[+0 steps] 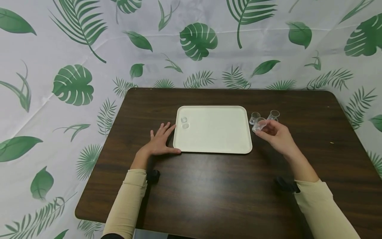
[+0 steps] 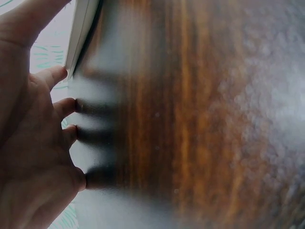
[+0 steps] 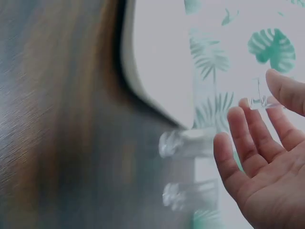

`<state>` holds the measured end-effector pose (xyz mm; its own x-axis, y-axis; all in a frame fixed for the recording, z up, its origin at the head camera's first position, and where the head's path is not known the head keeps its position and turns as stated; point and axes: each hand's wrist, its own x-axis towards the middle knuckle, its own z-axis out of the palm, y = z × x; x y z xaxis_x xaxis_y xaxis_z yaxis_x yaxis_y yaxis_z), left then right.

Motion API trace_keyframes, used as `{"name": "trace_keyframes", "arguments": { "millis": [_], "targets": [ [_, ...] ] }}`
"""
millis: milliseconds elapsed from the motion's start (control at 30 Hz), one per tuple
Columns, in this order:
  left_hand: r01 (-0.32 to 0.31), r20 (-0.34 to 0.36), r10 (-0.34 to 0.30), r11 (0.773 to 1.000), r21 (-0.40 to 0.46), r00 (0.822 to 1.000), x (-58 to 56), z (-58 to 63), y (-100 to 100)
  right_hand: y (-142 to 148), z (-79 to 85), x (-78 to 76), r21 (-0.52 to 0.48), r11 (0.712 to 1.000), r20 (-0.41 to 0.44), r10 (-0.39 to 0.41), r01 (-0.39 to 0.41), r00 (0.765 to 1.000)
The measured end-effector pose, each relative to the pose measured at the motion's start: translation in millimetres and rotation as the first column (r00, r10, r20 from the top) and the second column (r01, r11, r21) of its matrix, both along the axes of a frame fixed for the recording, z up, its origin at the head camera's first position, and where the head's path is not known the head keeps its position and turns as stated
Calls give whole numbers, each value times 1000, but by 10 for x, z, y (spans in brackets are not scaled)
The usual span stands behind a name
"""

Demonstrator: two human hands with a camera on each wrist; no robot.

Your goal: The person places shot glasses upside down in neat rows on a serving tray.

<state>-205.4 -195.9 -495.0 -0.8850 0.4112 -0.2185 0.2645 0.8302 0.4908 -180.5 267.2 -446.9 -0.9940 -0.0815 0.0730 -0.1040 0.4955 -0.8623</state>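
My right hand (image 1: 276,134) pinches a small clear cup (image 1: 259,124) between thumb and fingers, just off the right edge of a cream tray (image 1: 215,129). In the right wrist view, only part of that clear cup (image 3: 259,101) shows at the fingertips. Close by on the table stand another clear cup (image 1: 255,118) and a further clear cup (image 1: 273,115), partly behind my fingers. On the tray's left side are two small clear pieces, one (image 1: 184,119) behind the other (image 1: 185,126). With fingers spread, my left hand (image 1: 161,142) rests at the tray's left front corner.
The dark wooden table (image 1: 209,192) reaches out around the tray on all sides. Behind it hangs a white cloth (image 1: 167,49) printed with green leaves. A small yellowish speck (image 1: 332,142) lies on the table at the right.
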Motion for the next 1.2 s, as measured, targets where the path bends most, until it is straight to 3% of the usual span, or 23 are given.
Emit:
{"name": "trace_keyframes", "arguments": {
  "millis": [267,467,733,900,1200],
  "targets": [
    [1,-9,0,1000,8,1000,-8,16,3,-296,197,-163,62,994,-52,95,-92,994],
    [0,-14,0,1000,10,1000,-11,6,8,-500,219,-298,88,985,-41,153,-149,987],
    [-2,-10,2,1000,9,1000,2,0,11,-755,38,-501,123,967,-39,229,-223,973],
    [0,-10,0,1000,6,1000,2,3,4,-987,-68,-576,139,966,-15,223,-219,975],
    [-5,-9,5,1000,9,1000,10,14,6,-1491,-214,-645,213,959,-54,204,-188,977]
  ]
}}
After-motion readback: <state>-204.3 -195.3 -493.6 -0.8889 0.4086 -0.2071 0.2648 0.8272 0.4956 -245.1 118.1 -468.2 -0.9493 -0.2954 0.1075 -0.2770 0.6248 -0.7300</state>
